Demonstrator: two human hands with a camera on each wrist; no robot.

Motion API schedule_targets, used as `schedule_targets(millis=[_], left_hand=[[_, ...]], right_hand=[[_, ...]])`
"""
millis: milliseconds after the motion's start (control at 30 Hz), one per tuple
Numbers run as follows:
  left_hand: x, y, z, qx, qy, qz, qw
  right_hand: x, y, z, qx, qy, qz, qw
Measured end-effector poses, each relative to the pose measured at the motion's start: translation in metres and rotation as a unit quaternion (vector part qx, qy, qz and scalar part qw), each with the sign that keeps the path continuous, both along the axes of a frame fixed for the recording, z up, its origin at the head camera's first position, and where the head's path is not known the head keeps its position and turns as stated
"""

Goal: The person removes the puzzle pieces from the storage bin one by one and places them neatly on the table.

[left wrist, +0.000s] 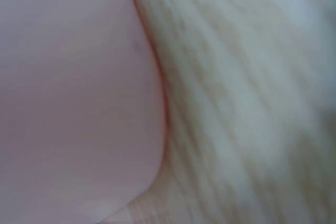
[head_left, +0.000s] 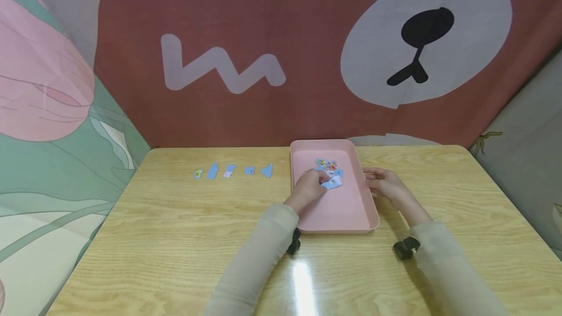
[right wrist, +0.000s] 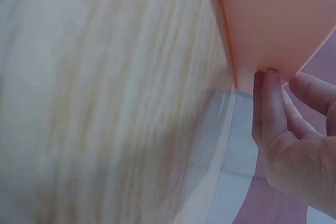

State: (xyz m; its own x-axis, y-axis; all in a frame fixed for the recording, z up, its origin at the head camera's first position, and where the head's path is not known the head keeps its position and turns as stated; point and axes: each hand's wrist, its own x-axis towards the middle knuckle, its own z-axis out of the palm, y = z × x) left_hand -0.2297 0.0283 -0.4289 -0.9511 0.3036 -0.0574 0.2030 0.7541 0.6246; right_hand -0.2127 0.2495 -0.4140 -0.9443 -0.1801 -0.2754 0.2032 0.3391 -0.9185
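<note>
A pink tray (head_left: 333,211) stands on the table with a small pile of cut pieces (head_left: 332,183) in it, mostly light blue and white, some multicoloured. My left hand (head_left: 309,188) reaches over the tray's left side, its bent fingers at the pile. Whether they pinch a piece is hidden. The left wrist view shows only the tray's outer wall (left wrist: 79,98) and blurred table. Outside the tray's right side, my right hand (head_left: 388,187) touches the wall with its fingertips. In the right wrist view, its fairly straight fingers (right wrist: 273,103) rest against that wall (right wrist: 278,24).
Left of the tray, several small pieces lie spaced out in a row, among them a blue triangular piece (head_left: 267,171) and a yellow-green one (head_left: 198,174). Behind the wooden table (head_left: 175,238) hangs a reddish-brown printed cloth (head_left: 307,111). Black wrist devices (head_left: 406,247) sit at both cuffs.
</note>
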Motion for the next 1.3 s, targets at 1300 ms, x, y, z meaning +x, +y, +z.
schedule_targets(millis=[1300], left_hand=[[0.017,-0.035,0.032,0.288,-0.111,0.038,0.9505]], right_hand=[[0.002,0.0,0.002,0.011,-0.001,0.004,0.9999]])
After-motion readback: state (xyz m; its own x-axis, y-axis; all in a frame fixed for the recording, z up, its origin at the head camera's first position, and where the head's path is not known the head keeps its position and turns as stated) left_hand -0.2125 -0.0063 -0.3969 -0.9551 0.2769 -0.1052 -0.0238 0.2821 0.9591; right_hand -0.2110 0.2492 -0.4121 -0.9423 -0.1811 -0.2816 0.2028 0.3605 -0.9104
